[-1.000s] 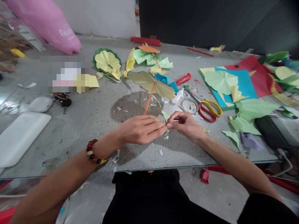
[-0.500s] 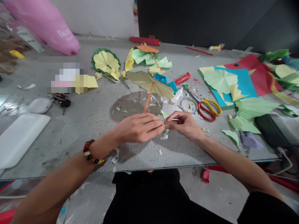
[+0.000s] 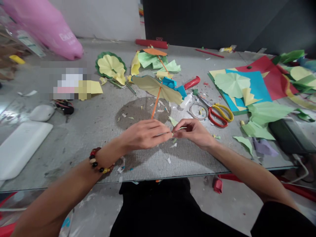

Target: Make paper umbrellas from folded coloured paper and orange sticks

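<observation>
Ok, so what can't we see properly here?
All in the head view:
Orange stick: lower end hidden by the left hand.
Tiny green piece: too small to identify, partly covered by the right hand.
Pixelated patch: blurred, contents unclear.
Pink lettered object: top cut off by the upper edge.

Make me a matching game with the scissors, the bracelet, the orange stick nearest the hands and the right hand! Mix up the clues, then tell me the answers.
Things:
1. Scissors
2. Bracelet
3. Near orange stick
4. Right hand

Clues:
A. Around the wrist of the left hand
B. Finger and thumb close to the other hand's fingertips
C. One handle red, one yellow
D. Runs from the yellowish paper down toward the left hand

Right pairs: 1-C, 2-A, 3-D, 4-B
</observation>
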Tool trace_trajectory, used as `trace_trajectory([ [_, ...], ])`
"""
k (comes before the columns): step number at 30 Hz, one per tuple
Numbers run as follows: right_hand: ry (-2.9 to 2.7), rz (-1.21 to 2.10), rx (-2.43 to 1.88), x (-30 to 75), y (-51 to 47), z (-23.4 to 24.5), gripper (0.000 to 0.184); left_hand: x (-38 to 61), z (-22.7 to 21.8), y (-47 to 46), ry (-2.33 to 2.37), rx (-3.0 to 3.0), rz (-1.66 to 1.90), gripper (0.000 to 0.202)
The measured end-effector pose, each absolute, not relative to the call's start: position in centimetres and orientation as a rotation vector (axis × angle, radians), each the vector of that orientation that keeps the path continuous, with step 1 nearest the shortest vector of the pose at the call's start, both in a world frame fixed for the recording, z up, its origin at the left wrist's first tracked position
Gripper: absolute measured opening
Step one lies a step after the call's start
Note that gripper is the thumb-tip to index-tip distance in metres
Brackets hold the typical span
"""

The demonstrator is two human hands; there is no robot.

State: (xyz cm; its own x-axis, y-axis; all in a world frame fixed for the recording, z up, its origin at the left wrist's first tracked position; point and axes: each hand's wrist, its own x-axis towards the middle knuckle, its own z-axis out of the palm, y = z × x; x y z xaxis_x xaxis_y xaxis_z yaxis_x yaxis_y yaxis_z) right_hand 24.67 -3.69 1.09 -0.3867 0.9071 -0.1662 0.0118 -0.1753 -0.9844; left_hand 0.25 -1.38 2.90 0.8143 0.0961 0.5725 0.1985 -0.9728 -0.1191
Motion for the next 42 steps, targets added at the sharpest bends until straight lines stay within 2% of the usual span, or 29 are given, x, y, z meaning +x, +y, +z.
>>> trace_trajectory([
  [27, -1.484, 1.419, -1.166, 23.84, -4.51, 0.9, 0.018, 0.91, 3.19, -1.34, -0.279, -2.819, -0.651, 0.022],
  [42, -1.491, 1.44, -1.144, 23.92, -4.31, 0.81, 0.019, 0.66, 2.9, -1.31, -0.212, -2.763, -0.793, 0.021],
])
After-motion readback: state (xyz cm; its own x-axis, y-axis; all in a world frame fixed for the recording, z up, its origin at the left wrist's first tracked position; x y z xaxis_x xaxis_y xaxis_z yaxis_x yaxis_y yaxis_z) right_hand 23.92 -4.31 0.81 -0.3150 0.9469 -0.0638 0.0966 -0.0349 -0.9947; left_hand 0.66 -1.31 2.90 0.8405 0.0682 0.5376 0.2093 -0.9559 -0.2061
